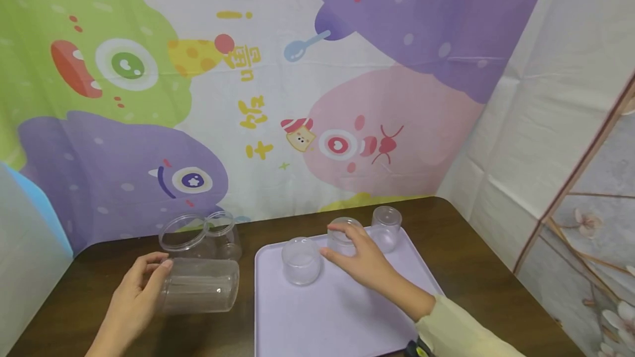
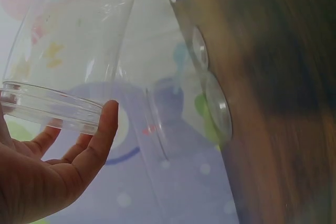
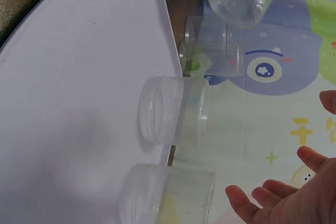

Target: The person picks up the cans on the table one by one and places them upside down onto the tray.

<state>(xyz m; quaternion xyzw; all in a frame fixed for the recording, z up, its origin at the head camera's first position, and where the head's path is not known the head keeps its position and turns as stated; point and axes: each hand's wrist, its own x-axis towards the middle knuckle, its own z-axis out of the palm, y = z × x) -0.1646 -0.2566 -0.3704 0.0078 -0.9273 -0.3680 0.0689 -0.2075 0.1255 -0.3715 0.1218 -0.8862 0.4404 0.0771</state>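
The person's left hand (image 1: 136, 291) curls its fingers around the ridged end of a tall clear jar (image 1: 200, 285), held sideways above the table's (image 1: 238, 335) left side; gripping there leaves most of the body free. The right hand (image 1: 364, 258), fingers spread and holding nothing, hovers by the middle short jar (image 3: 165, 198) on the lilac tray (image 1: 307, 324), its span probably matching that jar's width.

Lilac tray (image 1: 327, 324): one
Jars on tray (image 1: 301, 269): three
Jars standing left (image 1: 228, 244): two
Held jar (image 1: 200, 285): one
Bare hands (image 1: 134, 291) (image 1: 367, 260): two
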